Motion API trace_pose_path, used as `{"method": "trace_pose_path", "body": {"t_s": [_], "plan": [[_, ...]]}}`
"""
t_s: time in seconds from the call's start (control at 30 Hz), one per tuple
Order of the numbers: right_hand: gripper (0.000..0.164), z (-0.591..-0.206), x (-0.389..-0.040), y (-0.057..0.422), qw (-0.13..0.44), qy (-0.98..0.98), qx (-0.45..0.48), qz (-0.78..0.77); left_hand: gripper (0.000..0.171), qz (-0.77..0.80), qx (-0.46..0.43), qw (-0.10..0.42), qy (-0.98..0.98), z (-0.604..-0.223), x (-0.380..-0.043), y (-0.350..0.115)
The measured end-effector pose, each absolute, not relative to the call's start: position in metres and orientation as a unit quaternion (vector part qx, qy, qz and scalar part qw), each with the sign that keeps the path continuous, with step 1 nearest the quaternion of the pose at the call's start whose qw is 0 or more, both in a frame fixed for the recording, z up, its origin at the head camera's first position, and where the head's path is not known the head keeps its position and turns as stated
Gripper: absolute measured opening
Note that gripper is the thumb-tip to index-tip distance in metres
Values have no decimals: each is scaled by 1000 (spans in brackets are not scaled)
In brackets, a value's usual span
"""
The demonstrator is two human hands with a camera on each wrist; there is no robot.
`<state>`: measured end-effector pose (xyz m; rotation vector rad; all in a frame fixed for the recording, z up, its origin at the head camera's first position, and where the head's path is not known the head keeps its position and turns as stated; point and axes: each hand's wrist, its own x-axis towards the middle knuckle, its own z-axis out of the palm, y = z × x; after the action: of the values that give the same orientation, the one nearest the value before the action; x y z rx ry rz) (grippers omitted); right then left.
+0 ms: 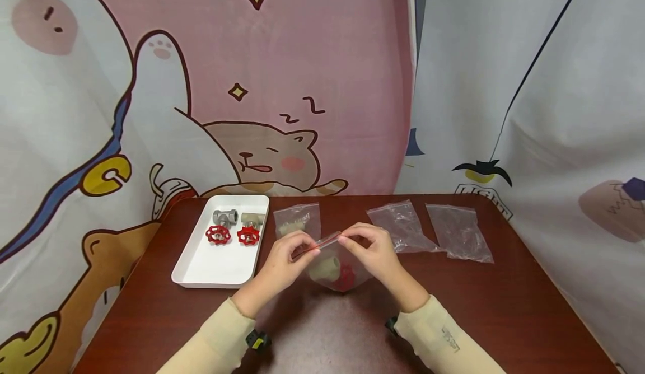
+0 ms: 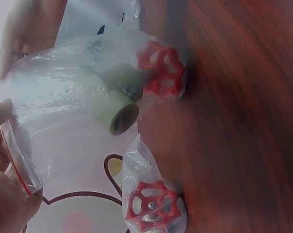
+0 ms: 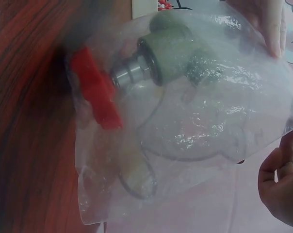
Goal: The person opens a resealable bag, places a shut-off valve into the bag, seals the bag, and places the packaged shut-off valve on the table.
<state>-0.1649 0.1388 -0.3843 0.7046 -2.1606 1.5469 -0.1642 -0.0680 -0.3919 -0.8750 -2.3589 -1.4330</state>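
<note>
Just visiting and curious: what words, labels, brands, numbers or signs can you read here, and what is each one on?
"LIGHT": on the pale cloth at the right.
"Z", twice: on the pink cloth, above the drawing of a sleeping animal.
Too small and blurred to read: the print on the right sleeve.
No readable lettering on the held bag.

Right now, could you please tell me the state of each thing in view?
Left hand: pinching zip strip
Right hand: pinching zip strip
Held bag: valve inside, seal unclear
Bag behind: valve inside
Inner right bag: flat, seemingly empty
Outer right bag: flat, seemingly empty
White tray: holding two unbagged valves
</note>
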Motion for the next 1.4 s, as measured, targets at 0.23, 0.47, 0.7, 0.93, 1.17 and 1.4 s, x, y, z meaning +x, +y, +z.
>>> {"method": "trace_pose_path", "body": {"t_s": [0.23, 0.47, 0.7, 0.93, 1.17, 1.4], "plan": [[5, -388, -164, 139, 203, -762, 261, 557, 6, -496, -301, 137, -803, -396, -164, -67], [8, -391, -165, 141, 215, -752, 266, 563, 8, -493, -290, 136, -809, -400, -163, -69], [9, -394, -166, 142, 215, -753, 261, 565, 7, -495, -285, 137, -810, -404, -161, -74], [7, -394, -166, 142, 210, -752, 257, 570, 6, -506, -282, 128, -805, -404, -160, -77], [7, -391, -165, 140, 212, -757, 254, 564, 7, -517, -289, 144, -793, -405, -162, -76], [5, -390, -167, 141, 207, -758, 241, 570, 5, -520, -268, 123, -801, -406, -165, -77]]}}
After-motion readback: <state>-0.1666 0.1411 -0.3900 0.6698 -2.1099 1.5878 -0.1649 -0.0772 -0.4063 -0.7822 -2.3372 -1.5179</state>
